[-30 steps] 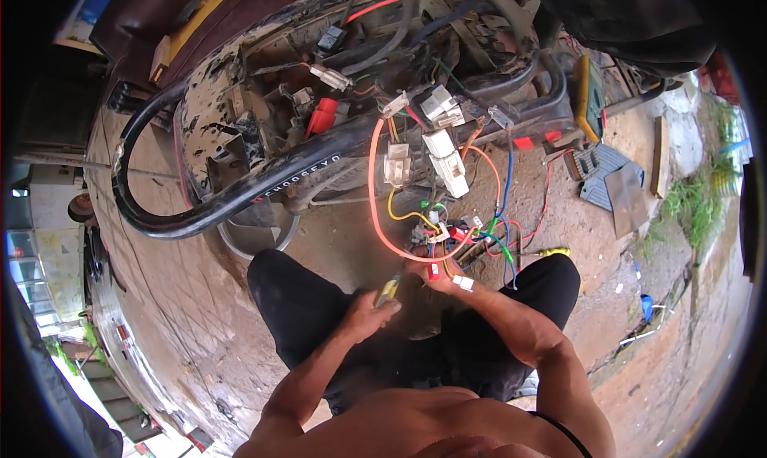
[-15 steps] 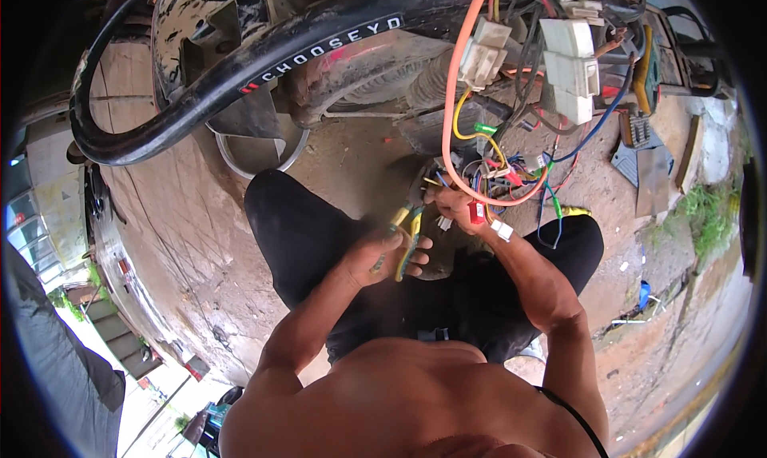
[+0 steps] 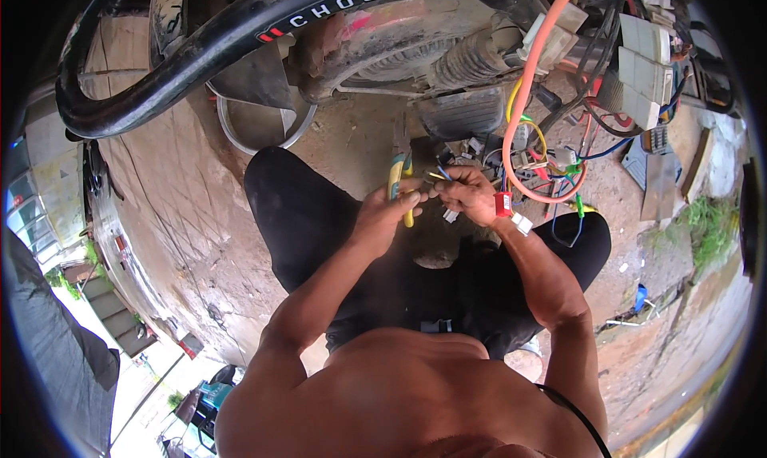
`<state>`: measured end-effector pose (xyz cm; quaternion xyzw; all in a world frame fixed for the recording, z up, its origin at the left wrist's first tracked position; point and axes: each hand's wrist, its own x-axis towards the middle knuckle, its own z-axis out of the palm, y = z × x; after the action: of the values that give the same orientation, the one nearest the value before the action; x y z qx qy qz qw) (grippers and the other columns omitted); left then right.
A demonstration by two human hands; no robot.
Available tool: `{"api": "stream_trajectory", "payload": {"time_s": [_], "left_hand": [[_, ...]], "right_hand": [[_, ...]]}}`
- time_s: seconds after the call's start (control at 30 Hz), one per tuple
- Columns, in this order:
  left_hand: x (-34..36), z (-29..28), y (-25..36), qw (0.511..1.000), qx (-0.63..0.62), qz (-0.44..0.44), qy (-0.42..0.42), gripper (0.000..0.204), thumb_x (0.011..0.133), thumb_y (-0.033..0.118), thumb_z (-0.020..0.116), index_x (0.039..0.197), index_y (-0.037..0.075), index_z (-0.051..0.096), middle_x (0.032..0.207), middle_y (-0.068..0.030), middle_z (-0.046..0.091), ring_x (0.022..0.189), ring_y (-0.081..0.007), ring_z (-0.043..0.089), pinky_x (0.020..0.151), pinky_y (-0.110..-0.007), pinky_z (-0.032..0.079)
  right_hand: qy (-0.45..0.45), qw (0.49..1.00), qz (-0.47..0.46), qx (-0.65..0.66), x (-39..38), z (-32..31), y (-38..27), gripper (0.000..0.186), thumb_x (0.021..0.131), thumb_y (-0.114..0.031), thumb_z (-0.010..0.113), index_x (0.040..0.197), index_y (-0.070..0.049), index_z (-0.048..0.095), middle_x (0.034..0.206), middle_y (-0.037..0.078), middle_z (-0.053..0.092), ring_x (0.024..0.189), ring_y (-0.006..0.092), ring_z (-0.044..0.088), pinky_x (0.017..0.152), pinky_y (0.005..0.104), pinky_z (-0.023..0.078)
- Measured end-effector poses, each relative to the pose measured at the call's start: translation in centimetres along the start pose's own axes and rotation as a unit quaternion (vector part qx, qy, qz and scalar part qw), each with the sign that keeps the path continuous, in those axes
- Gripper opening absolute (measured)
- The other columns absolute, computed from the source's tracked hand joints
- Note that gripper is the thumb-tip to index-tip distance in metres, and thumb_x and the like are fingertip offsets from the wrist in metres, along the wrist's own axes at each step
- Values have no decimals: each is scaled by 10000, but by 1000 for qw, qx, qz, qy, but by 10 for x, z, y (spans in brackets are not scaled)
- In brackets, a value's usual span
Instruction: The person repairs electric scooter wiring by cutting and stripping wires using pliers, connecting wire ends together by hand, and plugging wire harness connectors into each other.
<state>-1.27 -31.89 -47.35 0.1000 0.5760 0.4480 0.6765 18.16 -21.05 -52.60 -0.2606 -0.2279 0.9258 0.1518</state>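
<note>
My left hand (image 3: 385, 212) is closed around pliers (image 3: 396, 172) with yellow-green handles, their jaws pointing away from me. Its thumb and fingertips meet my right hand's fingertips in front of my lap. Pinched in my right hand (image 3: 470, 196) are thin wires (image 3: 442, 174), with blue and yellow ends sticking out to the left. At my right wrist hang a red connector (image 3: 503, 205) and a white connector (image 3: 522, 223). Beyond that hand, a thick orange cable (image 3: 518, 114) loops down over a tangle of coloured wires and small plugs (image 3: 539, 158).
A black padded bar (image 3: 192, 66) curves across the far side of a dirty vehicle. Large white connector blocks (image 3: 645, 66) hang at the far right. A round metal basin (image 3: 228, 130) sits on the ground at far left. Flat metal plates (image 3: 659, 182) lie on the right.
The pliers have swung from between both hands to point away, and my left hand has moved up to my right fingertips. The bar, orange cable and connector blocks have shifted right in view.
</note>
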Motion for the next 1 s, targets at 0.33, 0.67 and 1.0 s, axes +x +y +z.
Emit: {"api": "stream_trajectory", "payload": {"time_s": [0.33, 0.67, 1.0], "left_hand": [[11, 0, -16, 996, 40, 57, 47, 179, 964, 106, 712, 1106, 7, 668, 1021, -74, 704, 927, -169, 674, 857, -327, 550], [-11, 1, -33, 995, 49, -36, 79, 213, 966, 111, 709, 1147, 8, 666, 1065, -64, 711, 931, -177, 705, 823, -315, 573], [-12, 0, -32, 995, 21, -37, 89, 228, 969, 130, 714, 1158, 15, 659, 1065, -61, 703, 913, -164, 700, 786, -290, 581]], "right_hand": [[39, 979, 46, -195, -1, 10, -3, 223, 1046, -214, 582, 1085, -29, 701, 788, -17, 606, 668, 73, 535, 581, 206, 420], [166, 979, 51, -107, 4, 12, -2, 260, 1057, -288, 595, 1130, -41, 635, 748, 10, 629, 570, 108, 598, 503, 237, 459], [145, 977, 17, -154, 4, 14, -3, 195, 1069, -242, 550, 967, -84, 600, 774, -27, 594, 660, 93, 635, 584, 231, 473]]}}
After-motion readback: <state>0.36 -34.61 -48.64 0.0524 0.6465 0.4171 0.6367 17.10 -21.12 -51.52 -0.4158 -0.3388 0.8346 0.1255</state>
